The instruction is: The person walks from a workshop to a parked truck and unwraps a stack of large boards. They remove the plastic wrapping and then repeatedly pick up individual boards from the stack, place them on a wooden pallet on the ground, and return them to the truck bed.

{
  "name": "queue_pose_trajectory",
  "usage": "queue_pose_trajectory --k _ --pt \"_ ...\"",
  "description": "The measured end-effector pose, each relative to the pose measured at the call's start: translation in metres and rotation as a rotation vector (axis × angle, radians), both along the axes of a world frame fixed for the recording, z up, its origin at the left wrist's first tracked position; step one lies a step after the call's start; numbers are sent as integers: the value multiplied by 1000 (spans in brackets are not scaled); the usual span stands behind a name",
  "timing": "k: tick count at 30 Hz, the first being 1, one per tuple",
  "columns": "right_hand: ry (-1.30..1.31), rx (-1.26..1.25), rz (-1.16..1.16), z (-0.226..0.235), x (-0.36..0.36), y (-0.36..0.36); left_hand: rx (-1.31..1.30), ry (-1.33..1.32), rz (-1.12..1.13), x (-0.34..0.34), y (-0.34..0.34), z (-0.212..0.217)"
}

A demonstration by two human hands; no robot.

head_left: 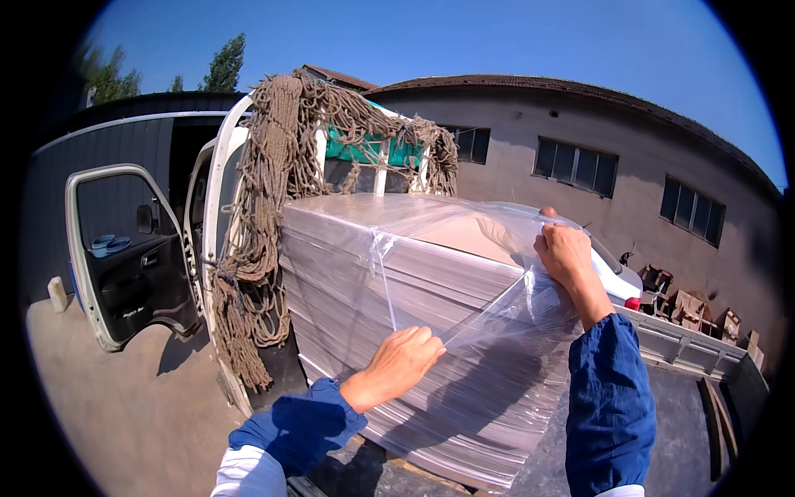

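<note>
Left hand (399,364) and right hand (566,253), both closed on clear film (501,313) stretched between them, over a stack of pale sheets (439,414) on a truck bed (675,414); beyond, draped rope netting (275,149); farthest, a grey building (509,132).

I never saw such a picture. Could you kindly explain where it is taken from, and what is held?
There is no machine here, only a person wearing blue sleeves. A wide camera on the person's head looks down, so straight lines bend near the rim. The bare left hand and right hand each grip clear plastic film, stretched between them and over a stack of flat sheets. The stack stands on a truck bed. Bundled rope hangs over a white frame, and a truck door stands open at left.
</note>
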State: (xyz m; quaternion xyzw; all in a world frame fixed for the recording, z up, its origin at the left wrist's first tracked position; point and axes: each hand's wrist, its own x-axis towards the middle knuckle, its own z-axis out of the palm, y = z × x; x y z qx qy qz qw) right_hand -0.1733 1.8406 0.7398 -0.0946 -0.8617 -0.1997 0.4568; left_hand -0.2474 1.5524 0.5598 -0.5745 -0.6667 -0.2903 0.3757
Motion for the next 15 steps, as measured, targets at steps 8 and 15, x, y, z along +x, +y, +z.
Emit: queue_pose_trajectory --k 8,15 --pt "-125 354 401 -46 6 -76 -91 45 -63 -52 25 35" --pt "-366 361 132 -102 6 -108 -48 142 49 -59 49 28"
